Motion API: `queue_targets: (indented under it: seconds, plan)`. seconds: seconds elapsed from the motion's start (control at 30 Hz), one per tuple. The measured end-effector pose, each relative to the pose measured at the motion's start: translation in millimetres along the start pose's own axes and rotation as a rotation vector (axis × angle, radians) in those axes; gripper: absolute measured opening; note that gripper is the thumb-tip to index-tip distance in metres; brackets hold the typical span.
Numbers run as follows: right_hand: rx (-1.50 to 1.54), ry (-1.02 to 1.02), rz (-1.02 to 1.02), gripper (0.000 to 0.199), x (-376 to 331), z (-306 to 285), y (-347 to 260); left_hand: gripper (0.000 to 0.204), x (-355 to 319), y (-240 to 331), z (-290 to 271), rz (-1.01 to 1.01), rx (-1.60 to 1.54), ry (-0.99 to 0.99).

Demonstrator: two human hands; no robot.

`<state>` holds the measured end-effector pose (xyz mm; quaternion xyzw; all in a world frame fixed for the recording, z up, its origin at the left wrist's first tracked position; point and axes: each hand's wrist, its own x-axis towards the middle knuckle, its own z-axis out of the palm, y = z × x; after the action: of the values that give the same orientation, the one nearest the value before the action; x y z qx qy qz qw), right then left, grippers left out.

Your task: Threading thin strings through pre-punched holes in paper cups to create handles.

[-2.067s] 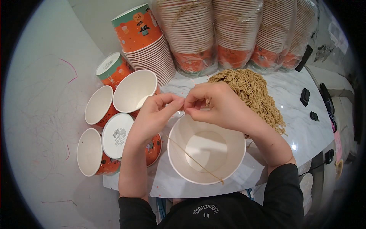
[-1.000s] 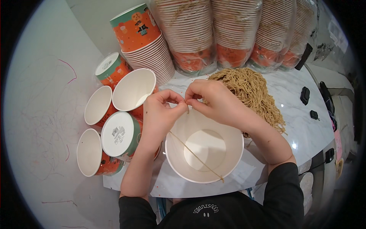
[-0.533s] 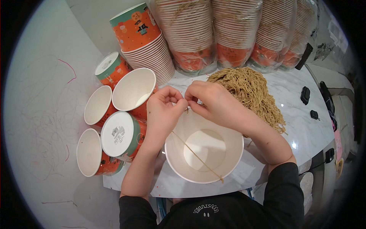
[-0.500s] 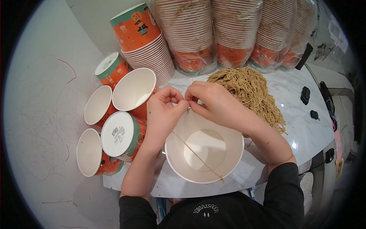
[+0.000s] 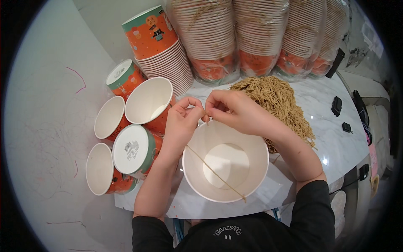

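Observation:
A large white-lined paper bucket [image 5: 258, 168] stands before me with its opening up. One thin tan cord [image 5: 216, 173] stretches over the opening from beside my left wrist to the near rim. At the far rim, my left hand [image 5: 182, 119] and my right hand [image 5: 235, 110] meet with fingertips nearly touching. Both are closed in a pinch on thin cord, and a short bit hangs below the fingers. The fingers hide most of what they grip. Behind my right forearm lies a heap of tan cords [image 5: 279, 98].
Several orange and green paper buckets [image 5: 131, 149] crowd the left side, some on their sides. A tall nested stack [image 5: 166, 65] rises behind them. Plastic-wrapped bucket stacks [image 5: 256, 42] line the back. Small black objects [image 5: 336, 106] lie at the right of the marble-patterned table [image 5: 331, 147].
My fingers have shifted slightly at the far rim, still pinched close together. The bucket and the cord across it stay in place.

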<state>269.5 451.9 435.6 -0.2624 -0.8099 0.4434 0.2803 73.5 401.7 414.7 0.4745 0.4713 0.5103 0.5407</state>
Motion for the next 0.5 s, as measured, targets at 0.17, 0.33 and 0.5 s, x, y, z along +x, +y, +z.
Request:
queue_targets:
  seconds: [0.17,0.33,0.5]
  plan:
    - [0.065,0.02,0.016,0.009,0.5,-1.2,2.3,0.006,-1.5,3.7,6.0,0.179,0.082,-0.011]
    - [0.087,-0.007,0.029,0.009,3.3,-6.9,6.6,0.008,3.3,-1.3,4.3,0.207,0.033,-0.041]
    - [0.286,0.0,0.104,0.009,5.7,-10.0,9.7,0.009,0.4,8.8,5.6,0.203,0.038,-0.07]
